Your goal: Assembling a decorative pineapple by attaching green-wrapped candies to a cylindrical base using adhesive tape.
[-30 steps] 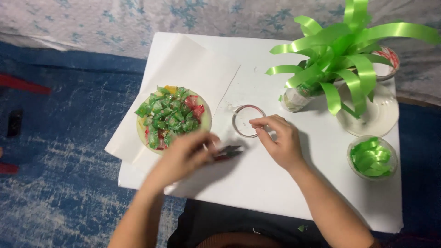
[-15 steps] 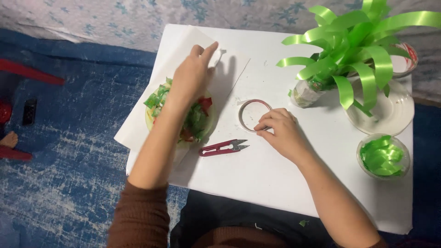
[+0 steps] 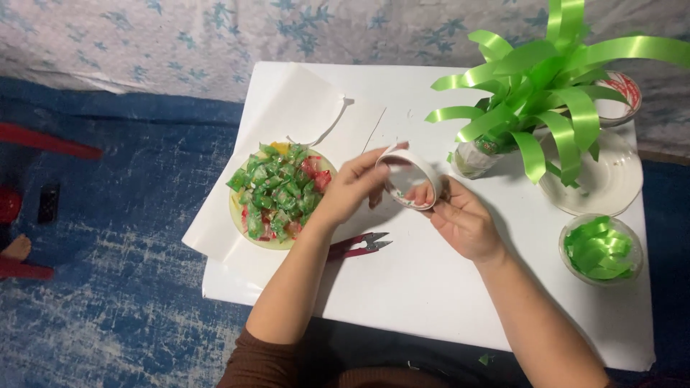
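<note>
A white table (image 3: 431, 302) set over a blue floor (image 3: 129, 302) carries the work, with a green ribbon plant (image 3: 546, 79) standing well beyond the grip on its right side, on a white plate (image 3: 604, 190). A sheet of paper (image 3: 287, 115) lies on the left side of the grip, under a plate of wrapped sweets (image 3: 277, 197) just beside the left wrist. A clear cup of green ribbon pieces (image 3: 600, 248) sits well off to the right of the right hand. Both hands hold a ring of tape (image 3: 411, 178) lifted off the table, its open centre turned toward the camera: the left hand (image 3: 352, 190) pinches the near-left rim, the right hand (image 3: 463, 223) cups it from below with fingers inside the hole. Red snips (image 3: 359, 246) lie on the table just under the grip, nearer the left hand, long axis pointing right.
</note>
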